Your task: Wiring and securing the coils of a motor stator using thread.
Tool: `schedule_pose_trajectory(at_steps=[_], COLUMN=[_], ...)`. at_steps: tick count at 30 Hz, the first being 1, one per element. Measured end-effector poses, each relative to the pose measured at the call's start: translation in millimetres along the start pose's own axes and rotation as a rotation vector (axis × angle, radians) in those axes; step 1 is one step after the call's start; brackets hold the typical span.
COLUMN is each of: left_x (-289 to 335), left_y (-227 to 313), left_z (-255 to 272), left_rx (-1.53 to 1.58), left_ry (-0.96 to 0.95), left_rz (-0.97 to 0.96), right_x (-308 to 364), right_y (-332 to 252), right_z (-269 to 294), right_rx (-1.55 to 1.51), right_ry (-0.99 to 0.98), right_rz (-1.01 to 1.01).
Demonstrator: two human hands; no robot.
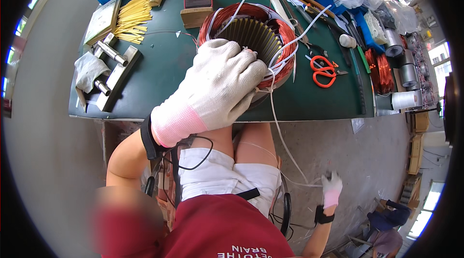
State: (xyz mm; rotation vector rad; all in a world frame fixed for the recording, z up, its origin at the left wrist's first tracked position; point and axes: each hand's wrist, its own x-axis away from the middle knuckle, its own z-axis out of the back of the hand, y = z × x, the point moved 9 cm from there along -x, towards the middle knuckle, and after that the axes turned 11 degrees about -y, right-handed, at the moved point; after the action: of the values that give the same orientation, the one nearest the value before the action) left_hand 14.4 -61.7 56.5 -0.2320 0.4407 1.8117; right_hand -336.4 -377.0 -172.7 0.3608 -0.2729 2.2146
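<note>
I have the gloved left hand (223, 77) over the near side of the copper-wound stator (252, 38), fingers bent and close together, whether pinching anything I cannot tell, and the stator stands just inside the near edge of the green table (166, 72). Beyond that edge, low to the stator's right, the gloved right hand (332, 184) is out over the floor (360, 159) where the white cord (274, 108) from the stator reaches it, its grip too small to tell. My open room lies left of the stator, up to the metal fixture (119, 79); orange scissors (325, 70) sit near its right and a wooden block (196, 18) crowds its far left
</note>
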Motion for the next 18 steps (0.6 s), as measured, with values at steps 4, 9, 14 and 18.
schedule_pose_trajectory(at_steps=[4,9,14,18], left_x=[3.7,5.2,3.8,9.8], left_y=[-3.4,-3.7,0.5,-6.7], left_z=[-4.3,-1.8,-2.0,-3.6], left_rx=[-0.008,0.002,-0.014,-0.030], left_ry=[-0.005,0.007,-0.027,-0.038], left_rz=[0.030,0.023,-0.033,-0.045], right_x=[30.9,46.1,29.5,60.5], right_y=[-267.0,-374.3,-364.6,-368.7], right_z=[155.1,175.9,165.5,106.5], right_rx=[-0.618,-0.743,-1.267,-1.809], right_ry=[0.302,0.434,-0.024,-1.265], right_rz=[0.709,0.965,0.922,0.650])
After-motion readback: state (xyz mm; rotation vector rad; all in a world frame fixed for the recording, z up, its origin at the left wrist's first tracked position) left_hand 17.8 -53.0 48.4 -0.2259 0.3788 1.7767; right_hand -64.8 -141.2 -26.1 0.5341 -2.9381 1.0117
